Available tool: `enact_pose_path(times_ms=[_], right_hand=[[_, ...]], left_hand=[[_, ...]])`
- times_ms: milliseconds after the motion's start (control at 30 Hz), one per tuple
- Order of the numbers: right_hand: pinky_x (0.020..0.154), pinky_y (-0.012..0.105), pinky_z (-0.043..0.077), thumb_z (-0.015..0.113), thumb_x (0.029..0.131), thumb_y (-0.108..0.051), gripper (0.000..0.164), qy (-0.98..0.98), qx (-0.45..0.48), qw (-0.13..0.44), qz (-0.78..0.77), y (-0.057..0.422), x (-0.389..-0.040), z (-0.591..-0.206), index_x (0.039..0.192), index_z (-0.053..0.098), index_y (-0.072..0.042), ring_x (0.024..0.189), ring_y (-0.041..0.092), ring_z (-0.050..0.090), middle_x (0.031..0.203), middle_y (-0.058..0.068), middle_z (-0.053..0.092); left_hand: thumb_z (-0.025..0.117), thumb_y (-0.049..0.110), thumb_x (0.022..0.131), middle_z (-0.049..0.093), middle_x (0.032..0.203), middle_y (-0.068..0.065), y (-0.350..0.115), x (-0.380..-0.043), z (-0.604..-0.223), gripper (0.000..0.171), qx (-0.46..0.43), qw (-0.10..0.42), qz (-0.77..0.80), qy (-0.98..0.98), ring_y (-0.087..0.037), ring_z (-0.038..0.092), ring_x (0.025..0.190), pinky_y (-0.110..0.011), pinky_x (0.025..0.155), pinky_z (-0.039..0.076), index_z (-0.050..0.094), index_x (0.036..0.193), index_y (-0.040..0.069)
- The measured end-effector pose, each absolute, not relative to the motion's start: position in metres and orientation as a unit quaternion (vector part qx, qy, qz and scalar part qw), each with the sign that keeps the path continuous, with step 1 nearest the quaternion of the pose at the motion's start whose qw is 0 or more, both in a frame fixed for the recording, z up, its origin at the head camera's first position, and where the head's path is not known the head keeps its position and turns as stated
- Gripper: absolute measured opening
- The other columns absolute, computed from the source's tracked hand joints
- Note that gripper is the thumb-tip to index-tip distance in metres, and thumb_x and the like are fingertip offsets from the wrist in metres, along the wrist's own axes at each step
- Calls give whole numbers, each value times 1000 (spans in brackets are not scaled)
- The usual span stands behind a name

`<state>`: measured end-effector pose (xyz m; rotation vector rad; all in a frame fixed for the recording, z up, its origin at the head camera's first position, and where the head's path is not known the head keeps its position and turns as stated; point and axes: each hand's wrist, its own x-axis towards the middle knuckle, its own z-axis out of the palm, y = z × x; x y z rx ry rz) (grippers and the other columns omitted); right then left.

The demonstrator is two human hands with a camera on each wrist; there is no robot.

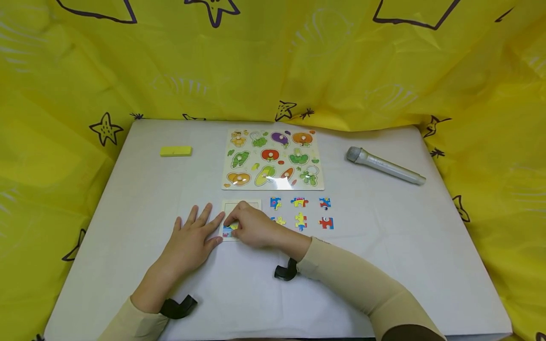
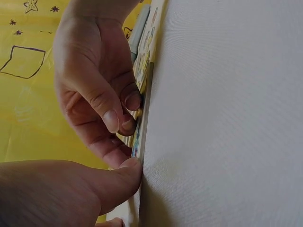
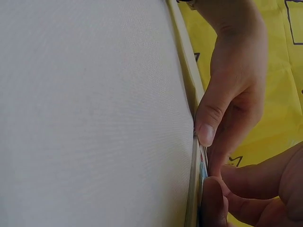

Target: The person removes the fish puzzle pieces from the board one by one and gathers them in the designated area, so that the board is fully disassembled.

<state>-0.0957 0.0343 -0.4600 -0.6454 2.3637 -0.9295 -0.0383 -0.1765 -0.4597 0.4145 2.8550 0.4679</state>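
My right hand (image 1: 256, 227) reaches over a small framed tray (image 1: 241, 204), fingers curled down onto its left part. Thumb and index finger close about a yellow-and-blue jigsaw piece (image 1: 232, 226), which the hand partly hides. A blue-and-pink patch of puzzle (image 1: 227, 233) shows in the tray's lower left. My left hand (image 1: 192, 241) lies with fingers spread on the table, index fingertip and thumb at the tray's left edge. In the left wrist view its thumb (image 2: 116, 187) presses against the tray's side, beneath the right hand (image 2: 94, 80).
Several loose jigsaw pieces (image 1: 300, 220) lie in two rows right of the tray. Behind stands a flat vegetable peg board (image 1: 273, 182). A yellow block (image 1: 176, 151) is at the back left, a grey microphone (image 1: 386, 165) at the back right. A yellow curtain (image 1: 256, 61) borders the white table (image 1: 384, 260).
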Motion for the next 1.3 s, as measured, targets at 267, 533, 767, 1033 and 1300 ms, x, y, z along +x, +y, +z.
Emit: enact_pose_path(times_ms=[267, 533, 767, 1033, 1300], right_hand=[[79, 21, 48, 72, 103, -12, 24, 871, -238, 255, -346, 35, -94, -459, 126, 78, -14, 84, 9, 58, 125, 3, 60], [88, 23, 51, 70, 103, -9, 27, 863, -254, 236, -367, 38, -96, -464, 130, 74, -13, 99, 12, 62, 130, 2, 68], [83, 21, 50, 71, 100, -3, 34, 853, -239, 227, -406, 38, -97, -467, 133, 73, -12, 93, 9, 59, 124, 1, 71], [74, 21, 48, 80, 93, -2, 20, 856, -214, 198, -427, 35, -95, -470, 107, 81, -16, 82, 9, 58, 93, -3, 67], [71, 20, 44, 77, 92, 2, 18, 849, -218, 188, -442, 34, -94, -472, 98, 78, -15, 77, 9, 54, 83, -5, 62]], left_hand=[[70, 36, 105, 34, 174, -19, -177, -39, -460, 62, 140, 114, 159, 971, -58, 24, 160, -89, 118, 21, 50, 163, 26], [69, 37, 105, 33, 175, -19, -177, -39, -460, 62, 141, 115, 158, 971, -58, 24, 161, -88, 118, 21, 49, 163, 26], [69, 36, 105, 33, 175, -19, -178, -39, -462, 62, 143, 112, 159, 970, -58, 24, 161, -89, 118, 21, 49, 163, 26], [68, 37, 106, 34, 175, -19, -179, -39, -461, 61, 147, 110, 161, 970, -58, 24, 160, -89, 117, 22, 49, 163, 27], [66, 37, 106, 33, 175, -19, -179, -38, -462, 61, 149, 105, 160, 970, -57, 24, 161, -88, 117, 22, 48, 164, 27]])
